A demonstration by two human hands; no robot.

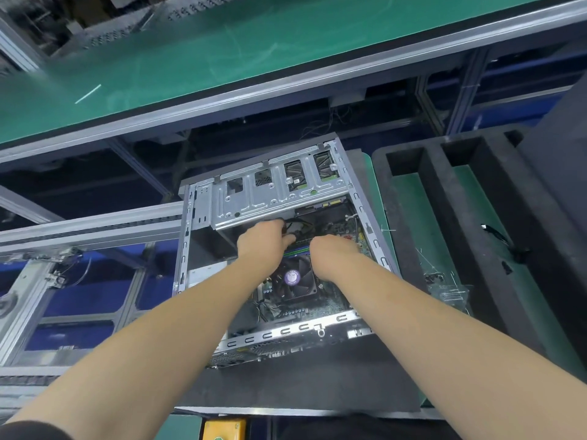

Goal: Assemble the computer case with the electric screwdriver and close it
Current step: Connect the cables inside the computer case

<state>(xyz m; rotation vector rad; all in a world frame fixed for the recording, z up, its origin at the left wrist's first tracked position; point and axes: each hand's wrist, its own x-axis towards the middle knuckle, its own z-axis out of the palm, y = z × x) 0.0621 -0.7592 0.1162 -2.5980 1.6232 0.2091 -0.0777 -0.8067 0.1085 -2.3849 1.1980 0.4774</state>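
Observation:
An open computer case [187, 249] lies on its side in front of me, its side panel off. Inside sit a motherboard with a black CPU fan [297, 281] and a silver drive cage [270, 198] at the far end. Both my hands reach into the case just below the cage. My left hand [262, 241] has its fingers curled around black cables [295, 225] near the cage. My right hand [332, 249] is beside it, fingers bent down onto the board; what they touch is hidden. No electric screwdriver is in view.
Black foam packing [432, 198] with slots lies to the right on a green mat, with small clear bags [448, 292] on it. A green conveyor belt [190, 65] runs across the top. Aluminium frame rails [92, 223] stand at left. A yellow box [224, 428] sits at the bottom edge.

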